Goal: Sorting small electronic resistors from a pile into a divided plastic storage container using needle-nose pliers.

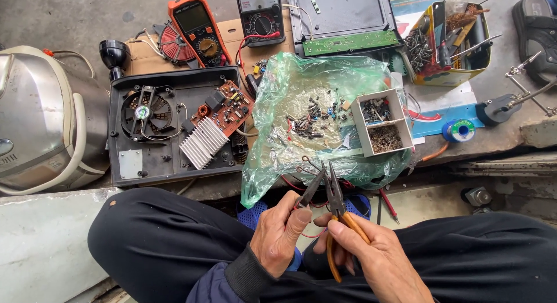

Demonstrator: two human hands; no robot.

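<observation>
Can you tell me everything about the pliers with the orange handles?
The pliers have long, thin, dark metal jaws that taper to a point, and two curved handles coated in orange that looks like rubber or plastic. The right hand grips the handles, with the jaws pointing up and away from the person toward the green plastic bag. The jaws are slightly apart. They sit just beside the left hand, which pinches a thin red wire. The tips reach over the bag's near edge.

A crumpled translucent green plastic bag (301,105) lies at the centre. Above and left of it, an orange handheld meter (199,29) shows a dark rectangular screen; beside that a black meter (260,14) has a pale dial window. Right of the bag stand a small white divided cardboard box (381,122) and a yellow printed carton (447,44).
</observation>
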